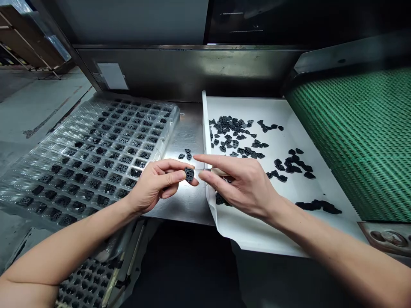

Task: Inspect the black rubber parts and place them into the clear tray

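My left hand [160, 184] pinches a small black round part [189, 174] with a spoked face between thumb and fingers. From the right, my right hand [245, 182] closes round a thin-tipped tool with a pale handle [218, 172]. Its fine metal tip [199, 169] points left and reaches the edge of the black part; whether it touches is hard to tell. Just beyond my fingertips, several loose black parts [186, 154] lie on the metal table [189, 128]. Most of the tool's handle is hidden in my right hand.
Left stands a clear plastic tray [171, 124] with pockets holding black parts. A white sheet-lined tray [272, 107] on the right bears scattered black parts [231, 124]. Beyond it runs a green mesh conveyor belt [362, 128]. Another filled tray [86, 282] sits lower left.
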Demonstrator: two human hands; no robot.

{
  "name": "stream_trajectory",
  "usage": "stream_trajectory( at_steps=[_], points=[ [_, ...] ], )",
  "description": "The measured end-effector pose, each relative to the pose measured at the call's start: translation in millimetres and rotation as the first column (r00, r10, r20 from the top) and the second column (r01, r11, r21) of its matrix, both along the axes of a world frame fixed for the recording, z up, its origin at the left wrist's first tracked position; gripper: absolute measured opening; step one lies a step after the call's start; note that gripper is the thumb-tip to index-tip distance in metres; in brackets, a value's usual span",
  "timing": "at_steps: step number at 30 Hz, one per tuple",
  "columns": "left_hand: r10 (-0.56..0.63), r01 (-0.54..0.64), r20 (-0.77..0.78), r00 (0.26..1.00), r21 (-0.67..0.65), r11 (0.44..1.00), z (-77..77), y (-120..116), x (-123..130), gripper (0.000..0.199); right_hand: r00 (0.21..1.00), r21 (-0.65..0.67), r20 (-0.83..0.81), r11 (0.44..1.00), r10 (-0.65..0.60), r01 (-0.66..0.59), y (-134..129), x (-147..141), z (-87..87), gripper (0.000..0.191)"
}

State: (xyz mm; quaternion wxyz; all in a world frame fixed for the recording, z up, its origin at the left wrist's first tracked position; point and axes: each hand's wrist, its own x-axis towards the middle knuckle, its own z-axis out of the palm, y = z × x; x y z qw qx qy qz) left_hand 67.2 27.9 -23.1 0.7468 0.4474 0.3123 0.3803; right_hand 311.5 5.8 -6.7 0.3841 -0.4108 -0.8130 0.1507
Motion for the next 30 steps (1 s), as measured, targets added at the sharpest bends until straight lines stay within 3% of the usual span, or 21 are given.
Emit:
stream_trajectory(
  at_steps=[3,6,12,16,20,23,26,28,30],
  points=[
    [-0.012,0.012,-0.011,1.000,-0.041,0.999,-3.0,-2,3,0.022,0.998,-0.173,-0.048,0.984,0.038,-0.046,-2,-2,0.4,0.041],
    [-0.091,0.092,0.011,0.996,-0.079,0.993,-4.2,-3,6,0.028,0.999,-0.270,-0.028,0.962,0.034,-0.041,-2,-3,-0.3,0.034],
    [-0.175,0.179,0.098,0.980,-0.036,0.983,-6.2,4,1,0.027,0.993,-0.086,0.049,0.990,-0.111,0.115,4,10,-0.2,0.028],
    [-0.111,0.116,0.098,0.989,-0.046,0.992,-7.8,14,-1,0.024,0.989,-0.109,0.087,0.985,-0.123,0.132,3,13,0.8,0.030],
    [0.076,-0.080,0.061,0.995,0.066,0.995,4.7,36,-14,0.026,0.988,-0.109,0.037,0.982,-0.152,0.155,1,10,-3.4,0.026],
    [0.248,-0.248,0.030,0.968,0.217,0.944,23.7,54,-46,0.026,0.988,-0.128,0.051,0.981,-0.143,0.148,2,10,-6.5,0.025],
    [0.463,-0.402,-0.082,0.883,0.379,0.834,38.4,63,-103,0.029,0.991,-0.099,0.052,0.987,-0.124,0.128,4,11,-8.0,0.027],
    [0.629,-0.493,-0.198,0.752,0.466,0.735,41.1,62,-150,0.030,0.994,-0.093,0.052,0.990,-0.100,0.105,5,12,-8.4,0.028],
    [0.763,-0.579,-0.317,0.563,0.508,0.638,37.5,56,-196,0.025,0.996,-0.108,0.062,0.991,-0.068,0.074,7,13,-8.6,0.030]
  ],
)
